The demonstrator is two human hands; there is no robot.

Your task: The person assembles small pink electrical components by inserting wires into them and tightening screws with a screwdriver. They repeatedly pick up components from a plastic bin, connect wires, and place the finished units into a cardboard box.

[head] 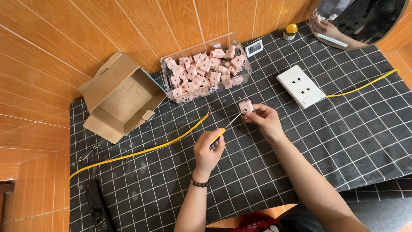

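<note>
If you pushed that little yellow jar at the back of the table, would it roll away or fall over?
The yellow-capped jar stands upright on the checked cloth, so a gentle push would probably just slide it. It looks short and squat, so tipping seems unlikely. If it did topple, its round shape could let it roll. Neither hand is near it.

The cloth (326, 141) is black with thin white squares. On it, beside the clear box (206, 71) full of pink plugs (201, 68), sits a brown cardboard box (120, 96). In front of the clear box lies a yellow wire (141, 151). The socket plate (300, 86) is white.
</note>
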